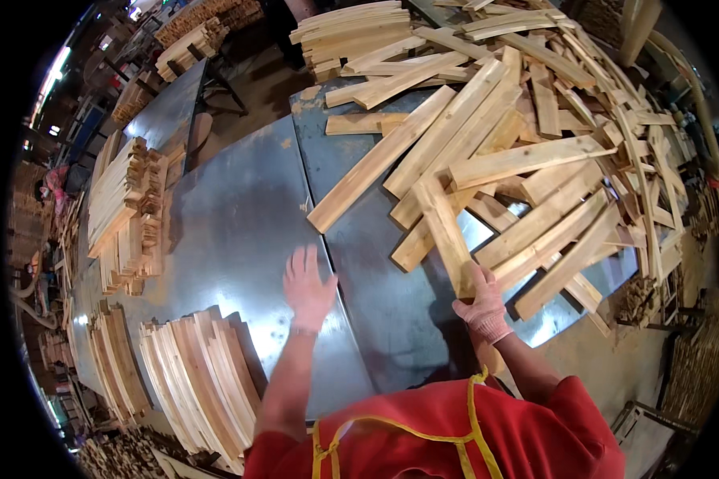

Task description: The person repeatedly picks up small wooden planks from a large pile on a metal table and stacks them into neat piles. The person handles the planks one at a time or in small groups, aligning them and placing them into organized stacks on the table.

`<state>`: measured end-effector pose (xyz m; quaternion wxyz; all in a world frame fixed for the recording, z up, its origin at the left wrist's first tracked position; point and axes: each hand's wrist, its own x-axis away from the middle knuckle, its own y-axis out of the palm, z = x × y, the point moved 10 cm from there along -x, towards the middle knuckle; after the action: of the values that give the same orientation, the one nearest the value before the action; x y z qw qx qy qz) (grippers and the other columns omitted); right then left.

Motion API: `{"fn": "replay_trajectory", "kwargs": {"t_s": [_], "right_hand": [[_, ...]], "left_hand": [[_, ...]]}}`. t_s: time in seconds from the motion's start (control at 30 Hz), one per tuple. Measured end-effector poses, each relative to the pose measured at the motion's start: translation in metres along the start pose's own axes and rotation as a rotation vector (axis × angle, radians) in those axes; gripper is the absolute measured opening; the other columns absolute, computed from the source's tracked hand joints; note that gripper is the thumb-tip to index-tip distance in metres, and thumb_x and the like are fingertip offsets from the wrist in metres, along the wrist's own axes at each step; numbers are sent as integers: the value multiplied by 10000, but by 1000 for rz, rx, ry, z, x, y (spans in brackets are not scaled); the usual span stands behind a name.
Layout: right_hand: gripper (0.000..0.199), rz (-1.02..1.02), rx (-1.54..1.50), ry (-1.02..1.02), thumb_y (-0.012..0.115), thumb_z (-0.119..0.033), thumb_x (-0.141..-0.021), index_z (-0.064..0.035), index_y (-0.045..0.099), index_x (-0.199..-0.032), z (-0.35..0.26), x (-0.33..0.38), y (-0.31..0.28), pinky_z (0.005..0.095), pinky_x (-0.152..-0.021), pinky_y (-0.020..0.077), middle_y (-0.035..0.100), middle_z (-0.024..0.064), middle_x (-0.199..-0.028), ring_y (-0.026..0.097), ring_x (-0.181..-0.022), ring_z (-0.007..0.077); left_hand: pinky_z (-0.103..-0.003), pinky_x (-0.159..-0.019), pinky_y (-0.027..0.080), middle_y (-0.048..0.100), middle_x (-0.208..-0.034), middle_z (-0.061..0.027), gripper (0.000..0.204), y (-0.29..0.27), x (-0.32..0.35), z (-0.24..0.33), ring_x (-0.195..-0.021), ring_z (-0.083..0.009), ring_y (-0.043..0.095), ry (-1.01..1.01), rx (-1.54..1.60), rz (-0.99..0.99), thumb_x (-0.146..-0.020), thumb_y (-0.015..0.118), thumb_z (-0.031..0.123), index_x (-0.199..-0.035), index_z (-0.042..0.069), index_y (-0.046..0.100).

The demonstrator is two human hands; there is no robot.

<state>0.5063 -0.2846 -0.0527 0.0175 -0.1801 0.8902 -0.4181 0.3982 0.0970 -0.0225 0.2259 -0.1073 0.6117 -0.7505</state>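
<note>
The right hand grips the near end of a stiff, light-looking wood slat; the left hand lies spread flat on the tabletop at 9 o'clock

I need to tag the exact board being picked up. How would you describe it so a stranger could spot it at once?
Start at the big loose heap of wooden boards on the right of the grey metal table. At the heap's near edge, a pale short board angles down toward the person. It alone has its lower end gripped by the gloved right hand; the bare left hand lies flat on the metal.
</note>
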Motion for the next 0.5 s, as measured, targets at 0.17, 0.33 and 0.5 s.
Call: {"fn": "replay_trajectory", "kwargs": {"t_s": [0.17,0.33,0.5], "right_hand": [[930,282,-330,-82,813,-206,-777,4,360,-1562,-54,-103,-64,423,-1143,427,447,245,-1497,465,-1392,376],[948,562,-501,120,830,-141,-835,-49,286,-1606,3,-138,-27,362,-1069,484,481,182,-1490,503,-1365,285],[679,-42,-1461,376,744,-94,-927,-73,410,-1517,-2,-123,68,365,-999,514,637,88,-1259,609,-1155,213]], "left_hand": [[-509,-1139,392,503,-1483,-173,924,17,-150,27,-1404,-374,449,29,-115,-3,-767,829,391,-1545,98,423],[-491,-1051,482,595,-1358,-224,994,66,-152,83,-1250,-399,585,-30,-100,-415,-763,834,421,-1576,91,367],[-380,-897,584,715,-1126,-157,722,124,-18,77,-982,-312,709,-283,1020,-734,-812,769,296,-1422,-9,533]]}}
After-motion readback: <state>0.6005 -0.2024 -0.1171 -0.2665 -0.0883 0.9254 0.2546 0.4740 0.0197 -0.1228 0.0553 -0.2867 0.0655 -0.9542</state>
